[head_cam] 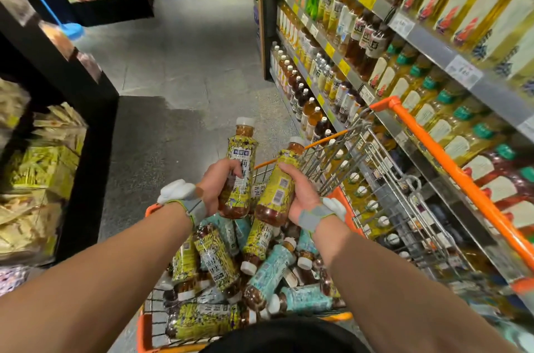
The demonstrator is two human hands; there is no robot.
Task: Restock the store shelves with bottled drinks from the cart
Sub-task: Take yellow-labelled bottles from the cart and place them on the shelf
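Observation:
My left hand grips a yellow-labelled tea bottle with a white cap, held upright above the cart. My right hand grips a second yellow-labelled tea bottle, tilted with its cap up and to the right. Both bottles hang over the orange wire cart, which holds several yellow-labelled and teal-labelled bottles lying in a heap. The drink shelves on the right are packed with rows of bottles.
The cart's orange handle runs along the shelf front at the right. Dark snack shelving stands at the left. A blue broom leans at the upper left. Grey aisle floor stretches ahead.

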